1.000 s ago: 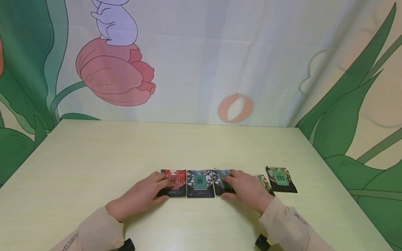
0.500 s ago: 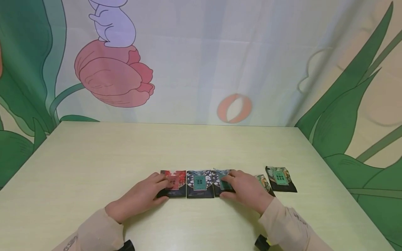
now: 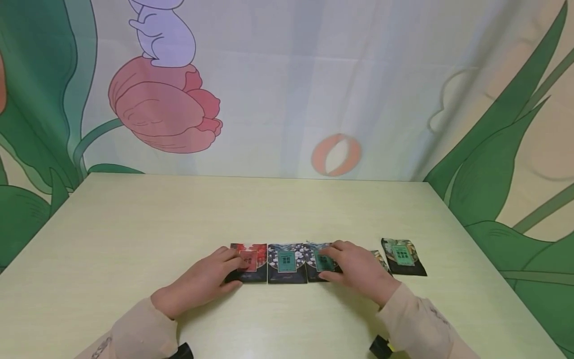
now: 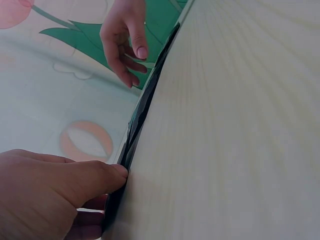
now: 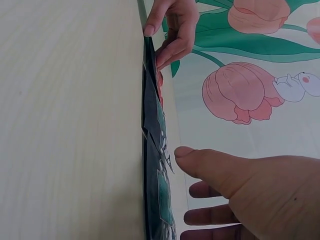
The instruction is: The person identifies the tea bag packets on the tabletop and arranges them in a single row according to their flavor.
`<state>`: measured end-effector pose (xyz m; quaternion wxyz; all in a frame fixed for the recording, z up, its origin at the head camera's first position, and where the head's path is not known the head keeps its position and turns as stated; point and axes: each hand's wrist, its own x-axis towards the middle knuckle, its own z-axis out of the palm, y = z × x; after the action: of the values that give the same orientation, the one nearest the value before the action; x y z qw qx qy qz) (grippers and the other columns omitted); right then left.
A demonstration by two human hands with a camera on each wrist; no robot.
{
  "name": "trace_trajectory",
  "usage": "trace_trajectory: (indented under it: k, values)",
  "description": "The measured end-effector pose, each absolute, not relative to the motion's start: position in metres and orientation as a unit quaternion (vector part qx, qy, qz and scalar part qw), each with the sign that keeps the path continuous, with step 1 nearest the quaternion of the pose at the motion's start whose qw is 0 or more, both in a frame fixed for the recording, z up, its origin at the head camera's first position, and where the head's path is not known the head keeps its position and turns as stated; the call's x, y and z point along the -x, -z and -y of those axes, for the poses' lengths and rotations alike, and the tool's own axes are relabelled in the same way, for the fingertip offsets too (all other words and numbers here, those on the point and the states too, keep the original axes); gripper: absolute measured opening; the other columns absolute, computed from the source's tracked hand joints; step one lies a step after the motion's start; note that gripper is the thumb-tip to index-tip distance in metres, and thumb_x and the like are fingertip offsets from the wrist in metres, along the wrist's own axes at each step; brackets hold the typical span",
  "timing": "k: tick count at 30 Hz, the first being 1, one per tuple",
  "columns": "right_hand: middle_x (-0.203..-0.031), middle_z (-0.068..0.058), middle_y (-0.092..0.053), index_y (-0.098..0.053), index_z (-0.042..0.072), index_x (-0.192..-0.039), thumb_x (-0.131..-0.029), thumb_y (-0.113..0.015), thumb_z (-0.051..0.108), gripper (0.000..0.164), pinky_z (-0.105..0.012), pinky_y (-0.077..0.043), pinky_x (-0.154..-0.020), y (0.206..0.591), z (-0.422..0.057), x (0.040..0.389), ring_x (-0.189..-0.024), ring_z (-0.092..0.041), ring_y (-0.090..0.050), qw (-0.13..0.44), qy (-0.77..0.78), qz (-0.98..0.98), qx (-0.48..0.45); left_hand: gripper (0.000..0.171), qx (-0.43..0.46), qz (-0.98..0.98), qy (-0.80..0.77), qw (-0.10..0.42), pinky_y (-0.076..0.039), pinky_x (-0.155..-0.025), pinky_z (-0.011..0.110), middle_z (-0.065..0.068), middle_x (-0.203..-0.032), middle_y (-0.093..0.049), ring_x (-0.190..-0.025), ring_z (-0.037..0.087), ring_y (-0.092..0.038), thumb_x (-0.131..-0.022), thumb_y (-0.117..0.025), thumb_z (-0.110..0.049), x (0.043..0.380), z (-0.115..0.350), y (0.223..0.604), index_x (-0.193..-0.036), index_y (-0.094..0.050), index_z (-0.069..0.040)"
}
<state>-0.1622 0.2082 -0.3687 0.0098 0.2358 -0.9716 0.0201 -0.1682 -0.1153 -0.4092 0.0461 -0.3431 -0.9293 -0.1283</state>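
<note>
the left hand (image 3: 202, 279) rests at the left end of a row of printed sachets, its fingers on the red-topped sachet (image 3: 257, 262) and its thumb at the near edge, the grip narrow and touching that sachet as it lies flat on the tabletop (image 3: 179, 219). directly to its right lies the middle blossom sachet (image 3: 287, 262) with a teal label, and next to that, edge to edge or slightly overlapping, the second blossom sachet (image 3: 322, 263), partly covered from above by the right hand (image 3: 358, 271). both wrist views show the right hand raised just over the row, its grip fairly wide, thumb apart from the loose fingers and holding nothing. a partly hidden sachet (image 3: 379, 258) shows beyond the right hand's knuckles, and the green-labelled sachet (image 3: 403, 257) sits just beside it at the far right, slightly tilted; whether these two touch cannot be told. beige sleeves (image 3: 143, 326) cover both forearms. behind the tabletop hangs a pale backdrop (image 3: 260, 89) printed with a pink tulip (image 3: 157, 107) and green leaves.
</note>
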Motion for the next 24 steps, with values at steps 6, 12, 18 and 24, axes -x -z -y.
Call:
trace_trajectory:
  k: [6, 12, 18, 24]
  values:
    - [-0.119, -0.006, -0.064, -0.063, 0.016, -0.125, -0.085, -0.069, 0.042, 0.048, -0.039, -0.056, -0.082, 0.366, -0.211, 0.16, -0.103, -0.024, -0.064, 0.008, -0.026, 0.973, -0.228, 0.029, 0.342, 0.93, 0.13, 0.041, -0.053, -0.086, 0.036, 0.001, -0.111, -0.062, -0.102, 0.017, -0.054, -0.085, -0.073, -0.028, 0.168, 0.116, 0.408, -0.11, -0.067, -0.014]
    - [-0.117, -0.007, -0.065, -0.063, 0.014, -0.125, -0.085, -0.069, 0.042, 0.049, -0.04, -0.056, -0.082, 0.367, -0.218, 0.157, -0.103, -0.024, -0.064, 0.016, -0.02, 0.974, -0.226, 0.029, 0.339, 0.932, 0.127, 0.033, -0.053, -0.087, 0.036, 0.001, -0.114, -0.062, -0.102, 0.016, -0.054, -0.085, -0.073, -0.028, 0.167, 0.116, 0.407, -0.11, -0.067, -0.014]
    - [-0.118, -0.006, -0.065, -0.065, 0.014, -0.121, -0.085, -0.069, 0.042, 0.046, -0.04, -0.055, -0.084, 0.371, -0.227, 0.154, -0.105, -0.024, -0.064, 0.026, -0.022, 0.974, -0.223, 0.03, 0.34, 0.932, 0.125, 0.028, -0.053, -0.087, 0.035, 0.001, -0.115, -0.061, -0.102, 0.016, -0.054, -0.085, -0.073, -0.029, 0.168, 0.115, 0.406, -0.111, -0.067, -0.015]
    - [-0.123, -0.008, -0.062, -0.063, 0.013, -0.124, -0.086, -0.068, 0.042, 0.048, -0.043, -0.054, -0.088, 0.37, -0.241, 0.155, -0.111, -0.026, -0.061, 0.018, -0.043, 0.974, -0.222, 0.029, 0.346, 0.929, 0.121, 0.041, -0.053, -0.085, 0.034, 0.0, -0.109, -0.061, -0.098, 0.015, -0.053, -0.085, -0.072, -0.028, 0.168, 0.115, 0.407, -0.11, -0.067, -0.013]
